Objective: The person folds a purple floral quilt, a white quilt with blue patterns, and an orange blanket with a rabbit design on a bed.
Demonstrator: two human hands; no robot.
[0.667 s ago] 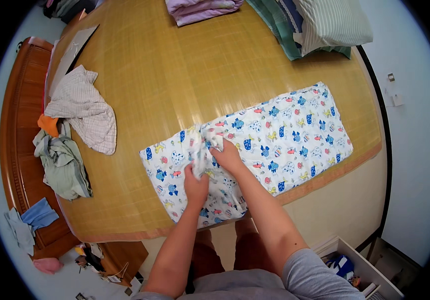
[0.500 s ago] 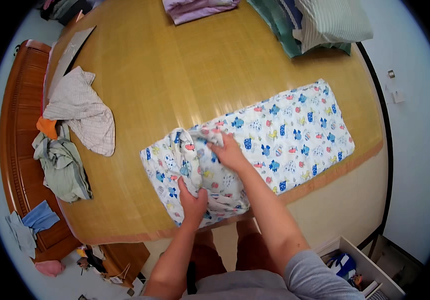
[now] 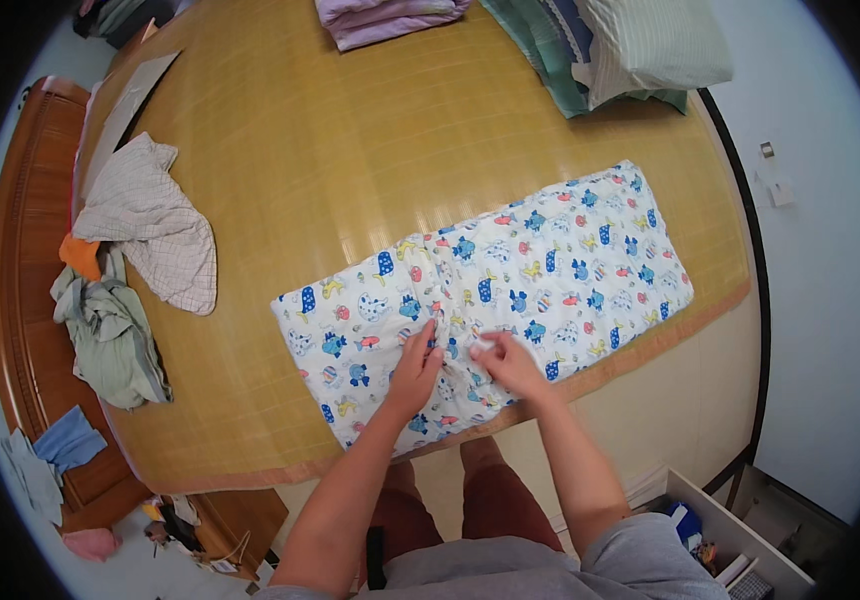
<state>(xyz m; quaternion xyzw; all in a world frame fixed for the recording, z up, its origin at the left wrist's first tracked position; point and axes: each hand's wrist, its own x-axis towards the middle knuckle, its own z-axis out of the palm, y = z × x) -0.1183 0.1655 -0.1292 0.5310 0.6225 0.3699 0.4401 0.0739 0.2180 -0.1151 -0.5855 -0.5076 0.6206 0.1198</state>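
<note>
A white quilt (image 3: pixel 540 268), printed with blue, red and yellow sea creatures, lies in a long flat rectangle along the near side of the bed. Its fabric is creased across the part left of the middle. On that crease my left hand (image 3: pixel 414 376) rests with fingers stretched out. Just right of it, my right hand (image 3: pixel 513 370) has thumb and fingers brought together over the fabric and seems to pinch a small bit of it.
The quilt lies on a yellow woven mat (image 3: pixel 280 140). To the left are a checked cloth (image 3: pixel 155 225) and a crumpled green garment (image 3: pixel 115 335) by the wooden headboard (image 3: pixel 25 260). A folded purple quilt (image 3: pixel 390 20) and a striped pillow (image 3: pixel 655 45) lie at the far side. An open drawer (image 3: pixel 740 535) stands lower right.
The bunched, raised fabric on the left part now lies flatter. My left hand has moved slightly right and up, and my right hand has come down and right, nearer the quilt's front edge.
</note>
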